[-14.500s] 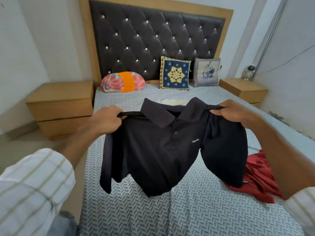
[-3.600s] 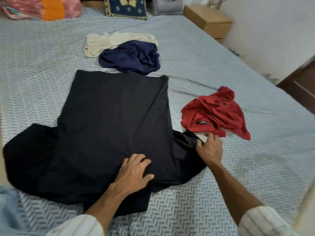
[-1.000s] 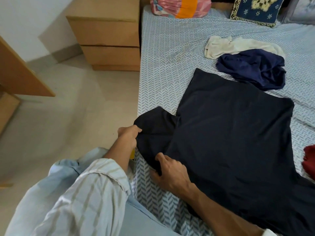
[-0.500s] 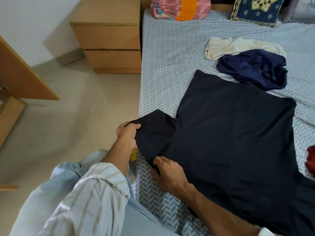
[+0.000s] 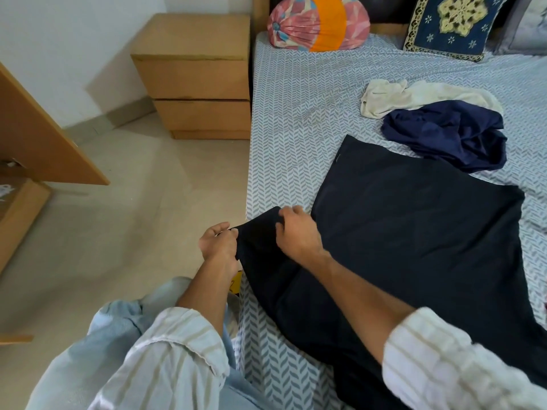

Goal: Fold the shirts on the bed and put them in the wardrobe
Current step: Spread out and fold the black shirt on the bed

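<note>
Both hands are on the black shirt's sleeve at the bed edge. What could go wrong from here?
The sleeve, pinched by the left hand and right hand, sits right at the bed edge; it may slide off. Pulling could wrinkle the flattened black shirt. The navy shirt touches its far hem and may get dragged.

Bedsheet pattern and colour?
The bedsheet has a grey-blue herringbone chevron print on white, clearest in the head view beside the black shirt.

Left hand [image 5: 219,243] curled, fingertips pinching sleeve [image 5: 260,232] edge; forearm bare, striped cuff pushed up. Right hand [image 5: 297,232] knuckles up, fingers bent, gripping same sleeve just beside; right forearm reached in from lower right
</note>
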